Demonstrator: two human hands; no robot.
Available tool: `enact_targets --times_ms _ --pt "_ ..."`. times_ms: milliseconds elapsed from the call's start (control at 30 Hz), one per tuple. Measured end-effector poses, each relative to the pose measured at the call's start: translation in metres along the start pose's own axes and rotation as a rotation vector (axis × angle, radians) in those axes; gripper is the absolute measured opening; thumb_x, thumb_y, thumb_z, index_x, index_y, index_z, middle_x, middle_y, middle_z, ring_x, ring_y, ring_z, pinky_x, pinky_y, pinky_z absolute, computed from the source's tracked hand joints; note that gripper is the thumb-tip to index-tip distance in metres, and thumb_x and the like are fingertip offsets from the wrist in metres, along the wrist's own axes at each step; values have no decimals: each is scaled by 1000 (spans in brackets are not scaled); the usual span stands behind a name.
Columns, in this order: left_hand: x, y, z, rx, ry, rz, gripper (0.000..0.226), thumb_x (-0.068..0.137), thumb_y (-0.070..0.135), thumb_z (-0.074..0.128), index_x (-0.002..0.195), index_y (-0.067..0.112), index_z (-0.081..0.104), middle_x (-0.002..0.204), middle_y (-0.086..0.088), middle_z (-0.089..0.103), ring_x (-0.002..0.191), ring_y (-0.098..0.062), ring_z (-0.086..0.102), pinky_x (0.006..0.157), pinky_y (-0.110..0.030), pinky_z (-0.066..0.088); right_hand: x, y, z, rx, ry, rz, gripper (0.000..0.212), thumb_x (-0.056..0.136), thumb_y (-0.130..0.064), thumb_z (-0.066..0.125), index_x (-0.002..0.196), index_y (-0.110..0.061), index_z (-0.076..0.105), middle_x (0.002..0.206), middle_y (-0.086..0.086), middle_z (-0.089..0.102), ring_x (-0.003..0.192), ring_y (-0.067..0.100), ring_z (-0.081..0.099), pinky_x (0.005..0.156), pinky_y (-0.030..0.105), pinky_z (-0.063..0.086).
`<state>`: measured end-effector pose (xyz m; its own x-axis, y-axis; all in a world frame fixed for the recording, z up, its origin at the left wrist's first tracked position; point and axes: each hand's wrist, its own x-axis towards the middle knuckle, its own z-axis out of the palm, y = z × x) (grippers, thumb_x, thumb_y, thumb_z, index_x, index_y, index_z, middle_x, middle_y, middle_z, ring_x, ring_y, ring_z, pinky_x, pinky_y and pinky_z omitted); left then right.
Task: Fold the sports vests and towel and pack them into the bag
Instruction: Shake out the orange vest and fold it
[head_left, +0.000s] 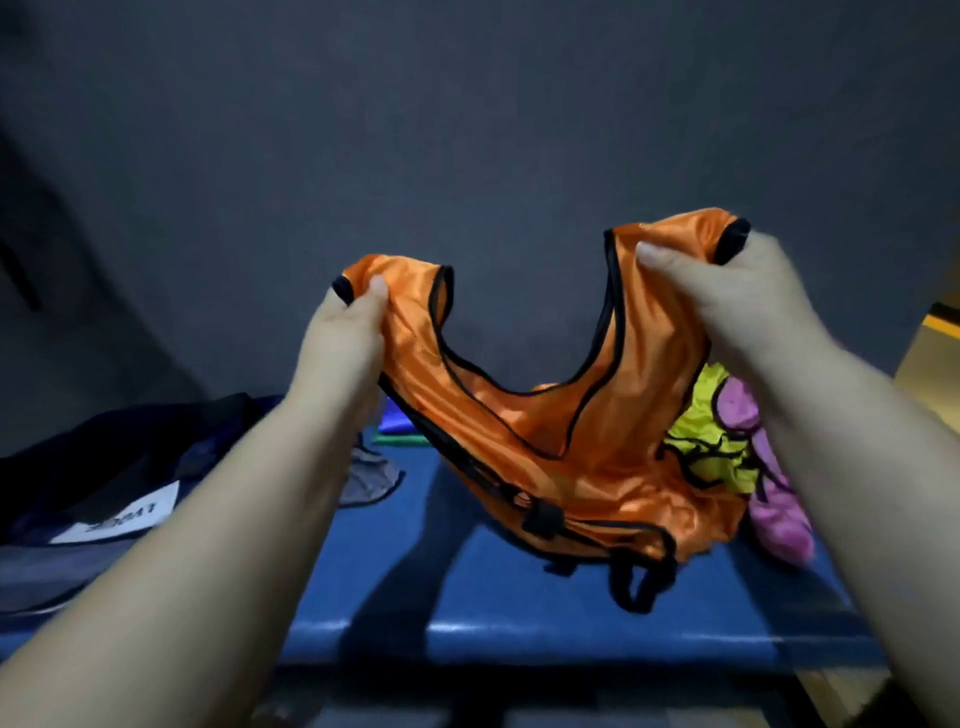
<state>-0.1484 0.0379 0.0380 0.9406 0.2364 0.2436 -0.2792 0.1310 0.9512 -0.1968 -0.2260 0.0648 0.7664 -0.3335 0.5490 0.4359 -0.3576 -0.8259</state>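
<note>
Item: orange sports vest (550, 431), which I hold above the blue surface (467, 597), left hand (343, 338) and right hand (727, 291) fingers pinching one shoulder strap each; risk, I judge: slick fabric slipping free, or the sagging hem dragging the yellow vest (711, 441) askew.

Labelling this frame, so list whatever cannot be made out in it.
Head view:
White label on the dark bag: print blurred, unreadable.
Yellow vest: mostly behind the orange vest.
Pink cloth: partly behind the right forearm; vest or towel unclear.
Blue cloth: only a corner shows below the left hand.
</note>
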Motion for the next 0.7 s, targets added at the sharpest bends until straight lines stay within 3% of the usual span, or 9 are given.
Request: enact_targets --times_ms 100,200,300,467,700 --pt "9 53 -10 34 -5 117 11 100 28 52 93 27 60 91 7 65 90 -16 64 92 -39 53 17 -44 -16 -14 12 -81 22 72 -39 81 82 -21 74 87 -1 75 85 15 72 84 43 58" --pt "15 107 -19 76 28 235 9 99 35 51 98 28 57 91 11 63 84 -9 64 77 -29 55 29 -87 -34 -29 13 -133 16 79 -36 78 83 -22 71 84 -6 73 78 9 71 74 30 58" --pt "24 155 -32 141 69 325 14 97 43 52 98 31 59 90 12 64 76 -4 63 62 -24 51 42 -122 -53 50 53 -160 14 78 -32 80 83 -21 73 84 -6 74 82 11 72 78 31 57" --pt "33 216 -49 187 26 354 26 90 51 60 103 29 64 103 1 69 94 -19 67 86 -41 55 56 -164 -73 160 66 -165 16 79 -24 79 92 -17 72 96 0 74 85 12 72 83 33 58" --pt "34 258 -61 165 -33 277 34 80 54 71 96 25 65 105 -5 71 96 -25 68 93 -47 53 46 -198 -96 248 -62 -90 25 76 -27 76 97 -17 66 96 5 71 80 17 70 64 30 57"
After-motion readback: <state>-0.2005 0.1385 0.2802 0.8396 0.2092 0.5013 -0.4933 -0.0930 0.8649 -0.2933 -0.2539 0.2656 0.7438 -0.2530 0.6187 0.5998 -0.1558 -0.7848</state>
